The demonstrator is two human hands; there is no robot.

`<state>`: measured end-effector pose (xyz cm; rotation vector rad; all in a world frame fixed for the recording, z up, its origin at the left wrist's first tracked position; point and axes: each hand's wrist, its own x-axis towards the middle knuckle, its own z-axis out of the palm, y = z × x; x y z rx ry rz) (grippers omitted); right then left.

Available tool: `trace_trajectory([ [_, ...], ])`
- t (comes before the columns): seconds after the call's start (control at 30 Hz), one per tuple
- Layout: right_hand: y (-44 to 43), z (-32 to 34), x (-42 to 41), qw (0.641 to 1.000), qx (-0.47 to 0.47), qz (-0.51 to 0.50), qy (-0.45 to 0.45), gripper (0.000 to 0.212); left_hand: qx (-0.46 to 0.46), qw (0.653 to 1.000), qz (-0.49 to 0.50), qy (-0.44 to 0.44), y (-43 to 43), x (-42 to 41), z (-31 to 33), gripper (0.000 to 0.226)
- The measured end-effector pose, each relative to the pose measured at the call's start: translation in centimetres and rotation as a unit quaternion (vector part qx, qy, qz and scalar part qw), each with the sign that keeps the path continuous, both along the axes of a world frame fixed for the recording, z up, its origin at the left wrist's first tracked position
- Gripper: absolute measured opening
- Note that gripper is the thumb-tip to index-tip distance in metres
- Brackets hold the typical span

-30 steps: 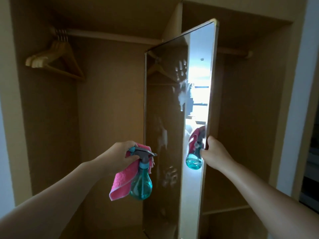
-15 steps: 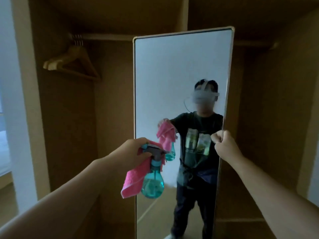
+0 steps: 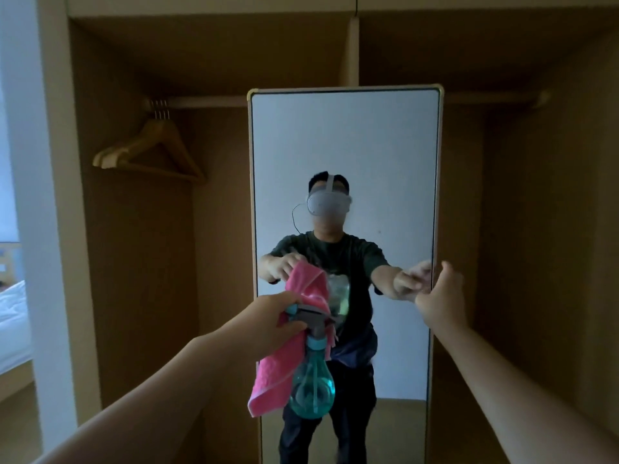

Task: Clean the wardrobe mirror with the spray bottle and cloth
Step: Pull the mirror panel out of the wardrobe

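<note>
Two items, the spray bottle [image 3: 311, 386] and the cloth [image 3: 274, 373], are gripped together in the left hand [image 3: 271, 318], in front of the lower middle of the mirror [image 3: 345, 155]. The mirror stands upright, its long axis vertical, and is faced squarely, straight ahead of both hands. The right hand [image 3: 442, 296] is held loosely open, holding nothing, beside the mirror's right edge; contact cannot be confirmed. The left hand is judged nearer the centre of the glass.
</note>
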<state>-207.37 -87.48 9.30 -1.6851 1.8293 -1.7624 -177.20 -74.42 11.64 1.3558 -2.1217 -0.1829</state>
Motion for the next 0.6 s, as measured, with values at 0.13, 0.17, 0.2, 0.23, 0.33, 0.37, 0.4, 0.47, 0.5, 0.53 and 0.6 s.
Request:
trace_trajectory([
  [0.13, 3.6, -0.2, 1.2, 0.978, -0.185, 0.023, 0.097, 0.045, 0.007, 1.000, -0.002, -0.010, 0.0, 0.1, -0.2, 0.018],
  [0.17, 4.5, -0.1, 1.8, 0.973, -0.192, 0.059, 0.112, 0.038, 0.010, 1.000, -0.001, -0.016, 0.0, 0.2, -0.3, 0.017],
  [0.2, 5.4, 0.1, 2.4, 0.970, -0.180, 0.106, 0.123, 0.032, 0.012, 1.000, -0.001, -0.022, 0.0, 0.3, -0.4, 0.017],
  [0.23, 6.3, 0.2, 3.1, 0.965, -0.154, 0.162, 0.138, 0.028, 0.014, 1.000, -0.002, -0.028, 0.1, 0.4, -0.5, 0.017],
  [0.33, 9.0, 0.1, 5.7, 0.922, -0.057, 0.331, 0.191, 0.020, 0.009, 0.999, -0.011, -0.042, 0.3, 0.5, -1.0, 0.014],
  [0.37, 9.6, -0.1, 6.6, 0.907, -0.037, 0.363, 0.211, 0.020, 0.010, 0.999, -0.018, -0.042, 0.3, 0.5, -1.2, 0.016],
  [0.4, 10.2, -0.4, 7.5, 0.894, -0.022, 0.385, 0.229, 0.025, 0.013, 0.999, -0.024, -0.042, 0.4, 0.5, -1.3, 0.016],
  [0.47, 10.9, -0.8, 9.0, 0.878, 0.003, 0.412, 0.241, 0.025, 0.019, 0.999, -0.028, -0.041, 0.5, 0.5, -1.4, 0.013],
  [0.5, 11.1, -0.9, 9.6, 0.876, 0.006, 0.420, 0.236, 0.021, 0.021, 0.999, -0.028, -0.039, 0.6, 0.6, -1.4, 0.012],
  [0.53, 11.3, -1.0, 10.1, 0.878, 0.001, 0.420, 0.229, 0.018, 0.022, 0.999, -0.030, -0.036, 0.7, 0.6, -1.4, 0.013],
  [0.6, 11.5, -1.0, 10.8, 0.888, -0.019, 0.404, 0.219, 0.019, 0.024, 0.999, -0.033, -0.023, 0.8, 0.8, -1.3, 0.014],
])
